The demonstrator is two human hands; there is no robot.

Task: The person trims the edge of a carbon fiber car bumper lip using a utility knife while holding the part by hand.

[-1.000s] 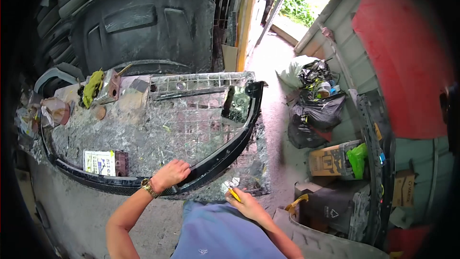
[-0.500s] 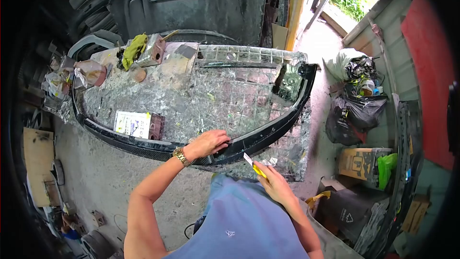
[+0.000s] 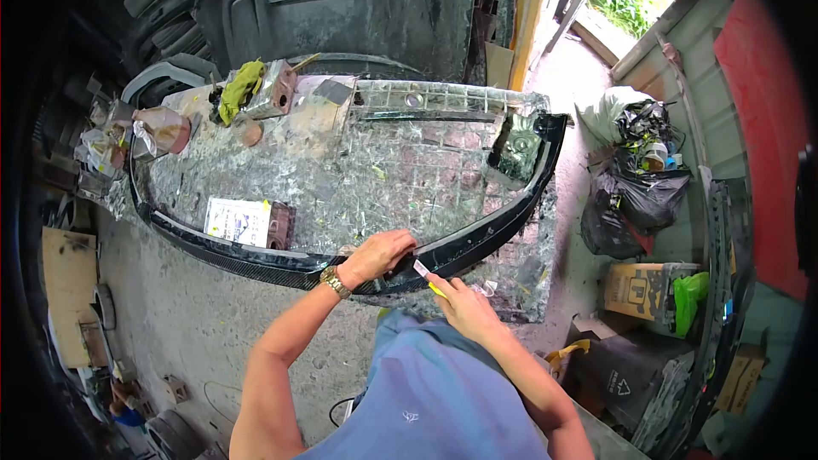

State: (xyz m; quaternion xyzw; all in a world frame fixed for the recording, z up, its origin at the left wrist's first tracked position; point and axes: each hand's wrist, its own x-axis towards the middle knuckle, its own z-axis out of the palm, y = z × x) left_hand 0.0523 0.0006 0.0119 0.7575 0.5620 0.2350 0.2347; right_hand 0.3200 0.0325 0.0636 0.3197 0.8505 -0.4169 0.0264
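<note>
A long, curved black car bumper lip [image 3: 477,237] with a carbon-weave stretch lies along the near side of the worktable [image 3: 341,179]. My left hand [image 3: 379,257], with a gold watch at the wrist, is over the lip near its middle. Its fingers are bent and pressed together at the lip; what they pinch, if anything, is hidden. In my right hand [image 3: 467,305] is a yellow utility knife [image 3: 438,290]. The knife's blade points up and left, close to the left fingertips and over the lip; whether it touches cannot be told.
A white printed box [image 3: 239,221] lies inside the curve beside a metal block [image 3: 279,226]. At the back left are a yellow-green cloth [image 3: 241,92] and a plastic-wrapped tub [image 3: 162,130]. Black rubbish bags [image 3: 635,204] and a cardboard box [image 3: 648,290] stand to the right.
My right hand has moved left and slightly up with the knife, bringing the blade next to my left fingers. My left hand has shifted slightly to the right along the lip.
</note>
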